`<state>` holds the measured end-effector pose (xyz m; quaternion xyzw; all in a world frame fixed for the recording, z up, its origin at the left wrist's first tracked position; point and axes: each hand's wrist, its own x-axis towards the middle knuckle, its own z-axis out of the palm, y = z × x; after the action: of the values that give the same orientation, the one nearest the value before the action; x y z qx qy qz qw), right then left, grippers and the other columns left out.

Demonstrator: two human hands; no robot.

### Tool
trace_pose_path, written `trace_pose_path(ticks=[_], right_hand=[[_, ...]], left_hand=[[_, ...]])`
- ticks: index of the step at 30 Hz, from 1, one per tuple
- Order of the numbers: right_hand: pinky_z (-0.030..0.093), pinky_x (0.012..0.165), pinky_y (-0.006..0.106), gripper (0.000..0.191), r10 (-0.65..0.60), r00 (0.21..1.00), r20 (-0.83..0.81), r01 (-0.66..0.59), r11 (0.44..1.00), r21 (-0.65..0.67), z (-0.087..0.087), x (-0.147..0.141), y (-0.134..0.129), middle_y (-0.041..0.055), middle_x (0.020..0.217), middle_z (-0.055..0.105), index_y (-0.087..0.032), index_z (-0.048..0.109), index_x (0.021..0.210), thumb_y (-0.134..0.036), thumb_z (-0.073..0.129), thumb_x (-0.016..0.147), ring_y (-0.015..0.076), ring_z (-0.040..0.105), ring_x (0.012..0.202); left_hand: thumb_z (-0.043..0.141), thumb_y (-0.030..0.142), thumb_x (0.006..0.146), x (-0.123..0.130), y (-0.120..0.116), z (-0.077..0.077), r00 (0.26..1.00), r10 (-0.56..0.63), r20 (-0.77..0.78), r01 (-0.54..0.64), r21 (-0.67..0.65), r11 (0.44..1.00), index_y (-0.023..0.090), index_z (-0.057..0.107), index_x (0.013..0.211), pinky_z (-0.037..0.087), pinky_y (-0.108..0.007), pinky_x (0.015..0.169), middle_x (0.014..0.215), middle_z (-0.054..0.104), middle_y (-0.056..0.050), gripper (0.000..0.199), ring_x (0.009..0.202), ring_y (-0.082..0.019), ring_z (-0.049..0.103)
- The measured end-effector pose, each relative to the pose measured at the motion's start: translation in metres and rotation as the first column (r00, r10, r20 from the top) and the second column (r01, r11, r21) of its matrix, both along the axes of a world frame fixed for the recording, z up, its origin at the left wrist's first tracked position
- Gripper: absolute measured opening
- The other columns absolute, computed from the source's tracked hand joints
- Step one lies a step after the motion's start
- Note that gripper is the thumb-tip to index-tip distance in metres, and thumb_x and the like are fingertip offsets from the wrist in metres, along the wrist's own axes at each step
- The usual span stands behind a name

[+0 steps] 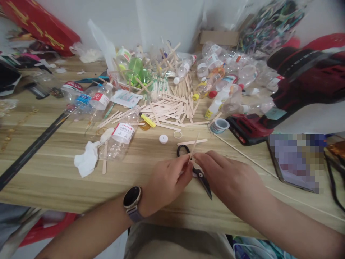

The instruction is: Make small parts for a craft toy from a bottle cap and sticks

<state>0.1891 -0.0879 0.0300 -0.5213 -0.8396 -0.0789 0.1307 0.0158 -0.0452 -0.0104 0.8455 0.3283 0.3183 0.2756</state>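
Thumb and fingers of my left hand [165, 180] pinch a thin wooden craft stick [194, 144], its upper end pointing up and away from me. Against the same stick, the fingertips of my right hand [237, 180] are bent in and closed; its thumb is hidden. Black-handled scissors [204, 181] lie on the table beneath both hands, partly covered. Just beyond them rest another flat craft stick [185, 142], a white bottle cap [163, 139] with a hole in it and a pale ring [177, 135]. An empty plastic bottle [122, 138] lies to the left.
Behind spreads a pile of craft sticks [169, 111] with several plastic bottles [226, 90]. A red and black power tool [285, 90] stands at right, near a tape roll [219, 126] and a tablet-like device [296, 162]. Crumpled tissue [87, 160] and a dark bar [35, 149] lie left.
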Motion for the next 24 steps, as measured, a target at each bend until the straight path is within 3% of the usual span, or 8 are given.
trace_pose_path(ticks=[3,8,12,14,17,20,22,24], right_hand=[[0.037,0.048,0.028,0.031,0.023,0.995,0.092,-0.036,0.989,0.141,0.003,-0.005,-0.001,0.0028,0.070,0.060,-0.014,0.061,0.093,-0.005,0.031,0.093,0.0169,0.059,0.054],[0.032,0.043,0.031,0.029,0.008,0.993,0.115,-0.030,0.982,0.188,0.001,-0.010,0.002,0.0006,0.063,0.058,-0.013,0.061,0.096,-0.008,0.033,0.093,0.0178,0.058,0.050],[0.032,0.046,0.028,0.024,-0.050,0.992,-0.115,0.043,0.997,-0.063,-0.001,-0.009,0.004,0.0008,0.068,0.064,-0.019,0.062,0.087,-0.013,0.039,0.092,0.0168,0.061,0.054],[0.037,0.053,0.027,0.024,-0.126,0.949,-0.289,0.044,0.961,-0.272,0.002,-0.008,0.006,0.0015,0.073,0.068,-0.020,0.062,0.084,-0.018,0.040,0.093,0.0167,0.063,0.062],[0.038,0.057,0.027,0.028,-0.287,0.821,-0.492,-0.029,0.842,-0.539,0.010,-0.007,0.012,0.0011,0.070,0.066,-0.021,0.061,0.074,-0.029,0.041,0.092,0.0153,0.057,0.063],[0.026,0.047,0.025,0.031,-0.519,0.637,-0.570,-0.143,0.647,-0.749,0.014,-0.005,0.017,-0.0024,0.055,0.048,-0.020,0.059,0.066,-0.044,0.051,0.085,0.0115,0.039,0.051],[0.016,0.043,0.023,0.033,-0.688,0.479,-0.546,-0.244,0.493,-0.835,0.014,-0.004,0.018,-0.0052,0.053,0.040,-0.019,0.061,0.070,-0.051,0.060,0.078,0.0086,0.028,0.046],[0.010,0.041,0.022,0.038,-0.795,0.334,-0.507,-0.342,0.399,-0.851,0.012,-0.002,0.016,-0.0070,0.053,0.039,-0.017,0.062,0.077,-0.055,0.066,0.073,0.0064,0.021,0.044]], left_hand=[[0.042,0.025,0.100,-0.002,0.000,-0.001,1.000,0.015,-0.014,-0.015,0.042,0.999,0.015,0.059,0.103,0.051,-0.026,0.061,0.087,0.073,-0.006,0.020,0.075,-0.017,0.070],[0.034,0.018,0.101,-0.006,0.000,-0.013,0.997,0.006,-0.079,0.020,0.326,0.945,0.009,0.046,0.125,0.054,-0.029,0.060,0.083,0.072,-0.008,0.028,0.068,-0.018,0.068],[0.033,0.013,0.100,-0.007,0.000,-0.021,0.988,0.043,-0.147,0.042,0.527,0.849,-0.001,0.032,0.137,0.053,-0.030,0.053,0.080,0.072,-0.012,0.040,0.061,-0.020,0.067],[0.037,0.011,0.099,-0.008,-0.001,-0.021,0.985,0.059,-0.163,0.049,0.590,0.806,-0.005,0.030,0.137,0.053,-0.030,0.051,0.082,0.073,-0.014,0.042,0.062,-0.020,0.067],[0.039,0.007,0.097,-0.008,-0.003,-0.020,0.978,0.062,-0.198,0.076,0.620,0.781,-0.007,0.031,0.136,0.056,-0.030,0.055,0.092,0.073,-0.019,0.043,0.068,-0.021,0.069],[0.038,0.006,0.096,-0.008,-0.005,-0.018,0.973,0.045,-0.227,0.107,0.611,0.784,-0.008,0.036,0.133,0.059,-0.032,0.064,0.099,0.072,-0.022,0.039,0.077,-0.022,0.071],[0.038,0.006,0.096,-0.008,-0.004,-0.018,0.975,0.030,-0.222,0.115,0.608,0.786,-0.007,0.039,0.131,0.060,-0.032,0.070,0.101,0.072,-0.023,0.037,0.082,-0.022,0.071],[0.036,0.006,0.097,-0.007,-0.002,-0.018,0.980,-0.002,-0.197,0.120,0.588,0.800,-0.005,0.038,0.133,0.059,-0.032,0.076,0.106,0.071,-0.023,0.038,0.089,-0.022,0.071]])
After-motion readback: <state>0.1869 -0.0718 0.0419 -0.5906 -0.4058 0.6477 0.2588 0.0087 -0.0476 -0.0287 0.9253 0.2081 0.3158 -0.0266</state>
